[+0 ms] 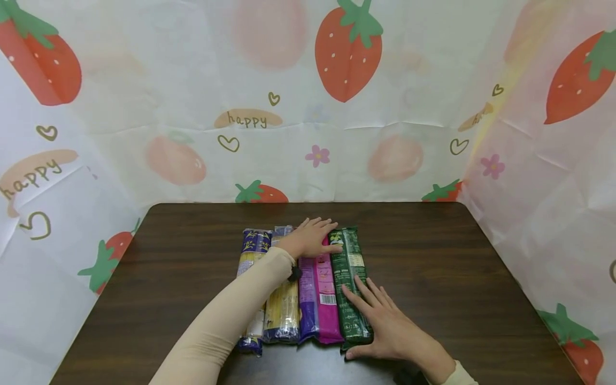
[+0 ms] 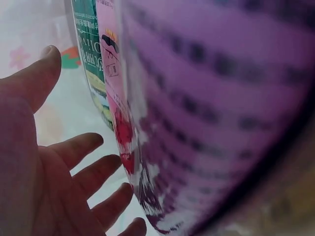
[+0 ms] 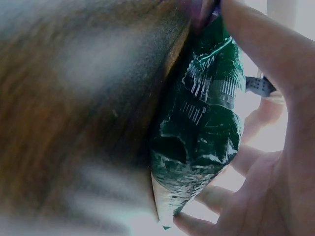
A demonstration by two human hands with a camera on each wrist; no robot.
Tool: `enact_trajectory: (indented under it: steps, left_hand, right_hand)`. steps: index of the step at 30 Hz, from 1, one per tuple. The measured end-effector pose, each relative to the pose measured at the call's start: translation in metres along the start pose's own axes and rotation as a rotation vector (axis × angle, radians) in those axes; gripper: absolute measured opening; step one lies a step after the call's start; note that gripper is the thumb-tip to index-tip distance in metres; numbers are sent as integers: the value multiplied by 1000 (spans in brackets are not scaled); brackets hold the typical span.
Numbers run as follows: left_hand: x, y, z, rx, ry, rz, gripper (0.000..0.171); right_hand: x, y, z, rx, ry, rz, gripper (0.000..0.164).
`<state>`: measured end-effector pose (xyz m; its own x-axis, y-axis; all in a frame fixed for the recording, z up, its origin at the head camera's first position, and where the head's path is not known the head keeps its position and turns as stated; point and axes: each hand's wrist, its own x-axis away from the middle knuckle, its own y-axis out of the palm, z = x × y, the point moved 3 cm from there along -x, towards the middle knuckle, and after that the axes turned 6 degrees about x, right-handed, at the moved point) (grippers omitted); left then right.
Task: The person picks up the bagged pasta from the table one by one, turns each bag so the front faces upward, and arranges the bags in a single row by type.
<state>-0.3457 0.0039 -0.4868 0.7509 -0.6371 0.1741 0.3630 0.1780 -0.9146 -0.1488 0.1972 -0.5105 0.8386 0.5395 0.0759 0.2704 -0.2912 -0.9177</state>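
Note:
Four long packs lie side by side on the table. Farthest left is a blue-and-yellow noodle pack (image 1: pixel 251 342), partly covered by the left sleeve. Beside it lies a clear pack of yellow noodles (image 1: pixel 282 321). A purple-and-pink pack (image 1: pixel 321 310) comes third, and a green pack (image 1: pixel 353 321) lies at the right. My left hand (image 1: pixel 310 239) is spread over the far end of the purple-and-pink pack, its thumb toward the green one. With fingers extended, my right hand (image 1: pixel 385 326) rests along the green pack's right side, thumb near its front end.
The dark wooden table (image 1: pixel 433 256) has rounded far corners. A white sheet (image 1: pixel 298 69) printed with strawberries, hearts and flowers hangs behind it and along both sides. A dark wrist-worn device (image 1: pixel 294 274) sits under the left wrist.

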Motion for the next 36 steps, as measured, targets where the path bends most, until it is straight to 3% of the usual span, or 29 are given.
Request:
enact_trajectory:
  steps: [8,16,25,36]
  left_hand:
    - [-8,5,3,3,-30,-19,82]
    - [-13,5,7,-23,-20,-27,82]
    - [-17,6,10,2,-28,-32,81]
    - [-16,6,12,31,-28,-46,75]
  right_hand:
    - [0,1,-2,7,3,-7,124]
    - [0,-2,-3,6,0,7,120]
    - [-2,-4,-5,11,44,-2,112]
    - [-6,-9,-5,43,41,65,104]
